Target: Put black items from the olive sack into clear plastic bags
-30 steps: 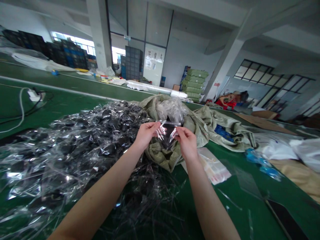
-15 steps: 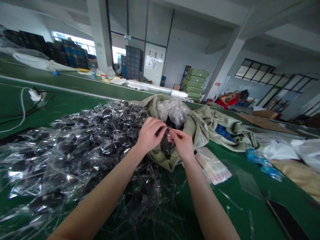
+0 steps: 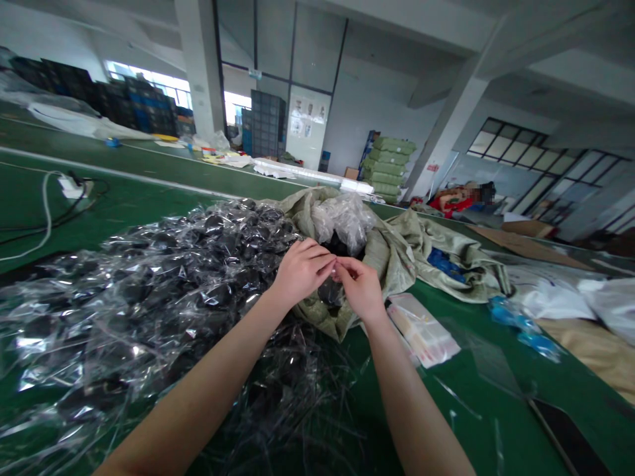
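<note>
My left hand point(image 3: 303, 272) and my right hand point(image 3: 361, 283) meet fingertip to fingertip over the mouth of a grey-green woven sack point(image 3: 327, 321). Both pinch the top of a clear plastic bag point(image 3: 331, 291) with a dark item inside; it hangs below my fingers and is partly hidden by them. To the left spreads a large heap of dark round items in clear plastic bags point(image 3: 213, 264). Behind my hands, crumpled clear plastic point(image 3: 344, 218) lies on the sack. A stack of flat clear bags point(image 3: 423, 330) rests beside my right wrist.
The green table point(image 3: 397, 416) carries a phone point(image 3: 570, 433) at front right and crumpled blue plastic point(image 3: 526, 328) near the right edge. A power strip point(image 3: 74, 188) with cables sits at left. Green bales point(image 3: 389, 168) are stacked behind; a person in red point(image 3: 459, 198) is at far right.
My hands have come closer together, and their fingertips now meet at the bag's top. The left hand has shifted slightly right and down. The person in the background has moved a little.
</note>
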A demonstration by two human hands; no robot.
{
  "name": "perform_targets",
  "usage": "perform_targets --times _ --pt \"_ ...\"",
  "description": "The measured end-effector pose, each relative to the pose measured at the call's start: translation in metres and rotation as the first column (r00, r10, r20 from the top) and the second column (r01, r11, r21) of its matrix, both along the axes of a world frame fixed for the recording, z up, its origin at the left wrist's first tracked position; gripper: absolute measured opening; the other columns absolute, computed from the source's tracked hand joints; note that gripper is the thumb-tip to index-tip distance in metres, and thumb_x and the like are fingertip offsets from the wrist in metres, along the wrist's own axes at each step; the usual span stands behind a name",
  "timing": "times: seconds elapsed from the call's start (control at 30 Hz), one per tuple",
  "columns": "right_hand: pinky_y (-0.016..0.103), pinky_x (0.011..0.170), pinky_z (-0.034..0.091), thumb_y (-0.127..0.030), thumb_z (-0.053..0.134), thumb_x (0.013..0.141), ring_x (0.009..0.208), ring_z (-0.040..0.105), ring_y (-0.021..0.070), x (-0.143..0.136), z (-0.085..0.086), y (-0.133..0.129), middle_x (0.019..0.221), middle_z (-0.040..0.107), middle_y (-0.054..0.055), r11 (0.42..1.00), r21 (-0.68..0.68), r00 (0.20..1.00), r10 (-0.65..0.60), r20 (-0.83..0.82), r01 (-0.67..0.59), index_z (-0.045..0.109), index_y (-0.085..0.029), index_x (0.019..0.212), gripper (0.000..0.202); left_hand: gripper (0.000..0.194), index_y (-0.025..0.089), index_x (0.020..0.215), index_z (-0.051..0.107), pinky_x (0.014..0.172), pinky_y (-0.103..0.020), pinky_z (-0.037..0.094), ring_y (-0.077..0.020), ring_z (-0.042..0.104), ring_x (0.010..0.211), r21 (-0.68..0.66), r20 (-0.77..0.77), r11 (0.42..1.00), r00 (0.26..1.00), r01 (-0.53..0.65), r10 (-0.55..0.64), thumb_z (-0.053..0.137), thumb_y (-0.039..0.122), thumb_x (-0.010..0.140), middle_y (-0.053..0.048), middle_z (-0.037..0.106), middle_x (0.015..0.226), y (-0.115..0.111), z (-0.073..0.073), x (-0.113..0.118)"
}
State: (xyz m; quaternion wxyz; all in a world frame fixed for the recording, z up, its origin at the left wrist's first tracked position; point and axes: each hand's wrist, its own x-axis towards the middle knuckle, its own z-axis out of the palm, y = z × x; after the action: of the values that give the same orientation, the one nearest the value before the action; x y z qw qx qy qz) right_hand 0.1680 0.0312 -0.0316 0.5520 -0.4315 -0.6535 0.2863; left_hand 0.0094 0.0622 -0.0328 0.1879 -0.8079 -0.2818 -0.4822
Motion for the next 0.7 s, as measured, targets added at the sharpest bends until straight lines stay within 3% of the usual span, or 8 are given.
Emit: perform_targets --times 0.4,0.7 --pt "0.030 0.073 0.054 -0.028 0.057 0.082 0.074 0.067 0.0180 -0.0023 -0.0008 -0.0014 0.086 0.075 0.003 0.999 0.035 0.994 -0.040 0.101 0.037 0.074 -0.019 0.090 0.020 0.014 0.017 0.080 0.065 0.072 -0.034 0.041 -0.0193 0.056 0.081 -0.016 0.010 0.998 0.998 -0.056 0.057 0.053 0.018 0.089 -0.004 0.069 0.080 -0.0013 -0.0004 0.0037" --pt "0.030 0.070 0.054 -0.029 0.058 0.081 0.071 0.067 0.0178 -0.0024 -0.0004 -0.0016 0.084 0.074 0.004 0.999 0.023 0.998 -0.037 0.051 0.036 0.073 -0.020 0.089 0.019 0.010 0.018 0.081 0.062 0.078 -0.034 0.048 -0.0173 0.057 0.078 -0.118 0.160 0.986 0.982 0.118 -0.099 0.055 0.013 0.085 -0.003 0.067 0.078 0.0005 0.0006 0.0031"
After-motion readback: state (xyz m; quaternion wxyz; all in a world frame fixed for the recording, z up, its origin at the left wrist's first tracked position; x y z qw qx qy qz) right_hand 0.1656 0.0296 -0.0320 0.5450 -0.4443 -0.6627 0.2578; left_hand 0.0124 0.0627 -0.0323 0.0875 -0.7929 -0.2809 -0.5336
